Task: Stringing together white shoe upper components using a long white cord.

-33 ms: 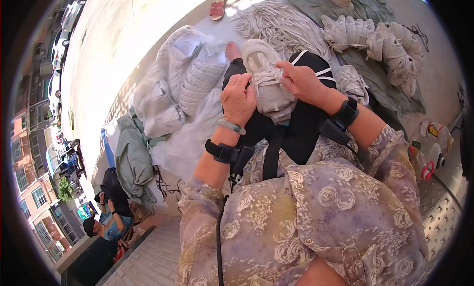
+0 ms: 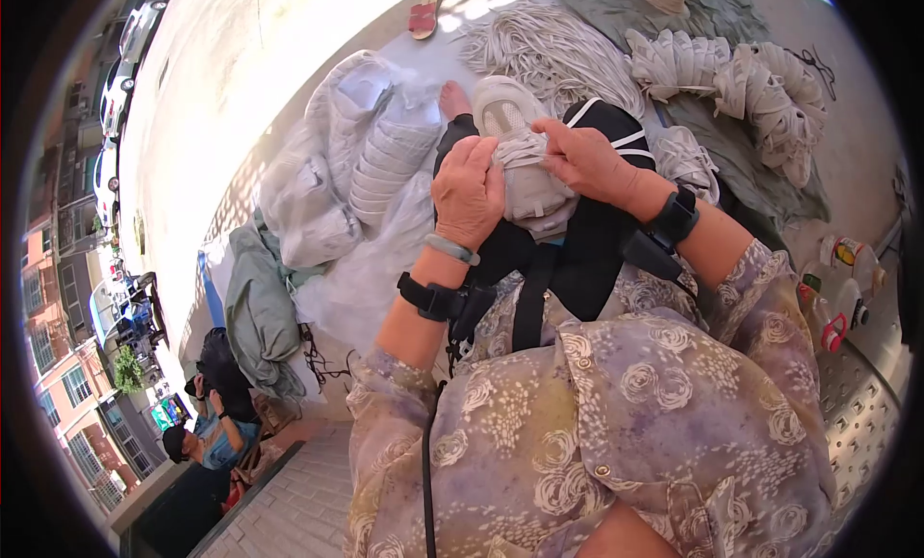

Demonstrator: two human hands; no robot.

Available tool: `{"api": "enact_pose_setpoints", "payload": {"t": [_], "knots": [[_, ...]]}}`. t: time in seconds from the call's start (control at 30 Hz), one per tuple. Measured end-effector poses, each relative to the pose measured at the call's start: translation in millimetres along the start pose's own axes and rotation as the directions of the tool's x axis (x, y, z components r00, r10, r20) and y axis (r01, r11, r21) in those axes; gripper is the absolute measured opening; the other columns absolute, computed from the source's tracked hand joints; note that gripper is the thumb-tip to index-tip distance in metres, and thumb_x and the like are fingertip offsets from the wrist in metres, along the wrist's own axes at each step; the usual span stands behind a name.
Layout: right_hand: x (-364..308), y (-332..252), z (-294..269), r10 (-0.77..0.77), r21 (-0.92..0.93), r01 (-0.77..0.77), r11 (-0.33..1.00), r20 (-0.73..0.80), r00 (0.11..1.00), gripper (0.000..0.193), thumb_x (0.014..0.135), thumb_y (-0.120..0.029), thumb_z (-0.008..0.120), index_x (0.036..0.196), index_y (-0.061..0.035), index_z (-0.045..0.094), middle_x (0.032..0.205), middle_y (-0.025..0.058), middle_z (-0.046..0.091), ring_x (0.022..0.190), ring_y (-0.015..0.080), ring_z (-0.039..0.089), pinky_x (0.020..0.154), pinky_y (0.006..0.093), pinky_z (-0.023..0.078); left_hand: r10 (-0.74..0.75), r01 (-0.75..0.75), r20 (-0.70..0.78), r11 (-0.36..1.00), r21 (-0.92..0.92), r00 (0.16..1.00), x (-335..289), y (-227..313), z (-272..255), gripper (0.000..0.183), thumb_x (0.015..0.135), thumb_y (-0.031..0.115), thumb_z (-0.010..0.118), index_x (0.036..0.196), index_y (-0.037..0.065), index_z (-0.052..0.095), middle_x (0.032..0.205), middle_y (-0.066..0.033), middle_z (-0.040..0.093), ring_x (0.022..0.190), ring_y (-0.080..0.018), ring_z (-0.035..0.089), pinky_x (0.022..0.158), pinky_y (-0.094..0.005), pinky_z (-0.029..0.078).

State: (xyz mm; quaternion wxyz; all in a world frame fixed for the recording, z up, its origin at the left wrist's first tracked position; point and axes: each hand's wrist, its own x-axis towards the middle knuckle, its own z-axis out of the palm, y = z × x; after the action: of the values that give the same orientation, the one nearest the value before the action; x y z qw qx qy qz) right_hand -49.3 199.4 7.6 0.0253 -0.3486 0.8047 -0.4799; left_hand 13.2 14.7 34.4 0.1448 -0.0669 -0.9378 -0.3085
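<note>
Left hand: I am seeing the left hand (image 2: 469,194) narrowed, thumb and fingers pinching the laces (image 2: 521,152) at the left edge of the shoe (image 2: 532,194)
Right hand: the right hand (image 2: 589,160) is closing thumb and forefinger on the laces from the other side, its remaining fingers curling in; the pinched ends are mostly hiding from me
Shoe: it is lying between the person's legs, its mesh toe pointing away from the body
Wrists: a grey band (image 2: 451,248) is circling the left one, and a black strapped device (image 2: 433,299) is sitting on the forearm below; another black device (image 2: 669,223) is wrapping the right wrist
Legs: black trousers (image 2: 599,259) are showing on both sides of the shoe, and a bare foot (image 2: 454,100) is resting just left of the toe
Plastic bundle: on the left, pale footwear (image 2: 390,168) is lying in clear plastic (image 2: 351,293), near a grey-green cloth (image 2: 260,303)
Lace heap: a tangle of off-white strips (image 2: 553,57) is spreading beyond the toe
Far right: a chain of pale shoe pieces (image 2: 765,88) is curving over a green sheet (image 2: 804,197)
Edges: a red slipper (image 2: 423,19) is lying beyond the bundle; another person (image 2: 207,441) is sitting at lower left, and cars (image 2: 114,96) are lining the street
</note>
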Motion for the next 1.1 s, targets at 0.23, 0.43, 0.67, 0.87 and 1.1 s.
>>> {"api": "enact_pose_setpoints", "payload": {"t": [0.23, 0.43, 0.67, 0.87, 1.1], "knots": [[28.7, -31.1, -16.9, 0.283, 0.454, -0.499, 0.738, 0.464, 0.839, 0.046, 0.076, -0.001, 0.053, 0.120, 0.0005, 0.038, 0.065, 0.0032, 0.055, 0.053, 0.0068, 0.050, 0.046, 0.0216, 0.041, 0.350, -0.349, 0.094, 0.937, -0.024, 0.932, 9.9, 23.1, -6.5, 0.037, 0.072, 0.001, 0.055, 0.109, -0.002, 0.052, 0.079, -0.0121, 0.059, 0.070, -0.0278, 0.057, 0.062, -0.0354, 0.046], [19.2, -21.4, -20.8, 0.179, 0.359, -0.325, 0.875, 0.385, 0.905, 0.037, 0.074, -0.004, 0.052, 0.111, -0.0015, 0.045, 0.070, 0.0078, 0.059, 0.059, 0.0144, 0.057, 0.056, 0.0286, 0.046, 0.385, -0.400, 0.150, 0.912, 0.089, 0.911, 7.2, 23.9, -6.2, 0.029, 0.073, 0.003, 0.054, 0.102, 0.001, 0.053, 0.067, -0.0093, 0.054, 0.063, -0.0253, 0.055, 0.054, -0.0362, 0.045], [-25.2, 8.7, -36.5, -0.052, -0.310, 0.063, 0.949, 0.041, 0.998, 0.022, 0.068, -0.010, 0.060, 0.090, -0.0065, 0.057, 0.080, 0.0070, 0.056, 0.078, 0.0251, 0.055, 0.070, 0.0368, 0.042, 0.132, -0.246, 0.291, 0.882, 0.402, 0.948, -29.0, -25.0, -65.0, 0.005, 0.075, 0.006, 0.052, 0.074, 0.007, 0.047, 0.060, -0.0083, 0.051, 0.059, -0.0272, 0.056, 0.048, -0.0386, 0.043], [-34.0, 24.2, -26.5, -0.010, -0.510, 0.112, 0.853, 0.199, 0.980, 0.013, 0.071, -0.014, 0.061, 0.081, -0.0105, 0.055, 0.073, 0.0034, 0.053, 0.079, 0.0210, 0.053, 0.069, 0.0348, 0.036, -0.130, -0.071, 0.248, 0.743, 0.665, 0.960, -79.7, -87.9, -156.9, 0.002, 0.080, 0.007, 0.049, 0.078, 0.007, 0.050, 0.060, -0.0119, 0.054, 0.058, -0.0317, 0.055, 0.050, -0.0393, 0.043], [-44.0, 33.8, -52.6, 0.047, -0.371, 0.054, 0.927, 0.257, 0.965, 0.009, 0.080, -0.012, 0.057, 0.087, -0.0073, 0.054, 0.070, 0.0092, 0.053, 0.068, 0.0304, 0.055, 0.059, 0.0392, 0.041, -0.370, 0.220, -0.041, 0.456, 0.863, 0.928, -163.6, -140.0, -255.4, 0.006, 0.083, 0.010, 0.046, 0.078, 0.007, 0.047, 0.062, -0.0161, 0.054, 0.061, -0.0362, 0.055, 0.052, -0.0433, 0.042]]}}
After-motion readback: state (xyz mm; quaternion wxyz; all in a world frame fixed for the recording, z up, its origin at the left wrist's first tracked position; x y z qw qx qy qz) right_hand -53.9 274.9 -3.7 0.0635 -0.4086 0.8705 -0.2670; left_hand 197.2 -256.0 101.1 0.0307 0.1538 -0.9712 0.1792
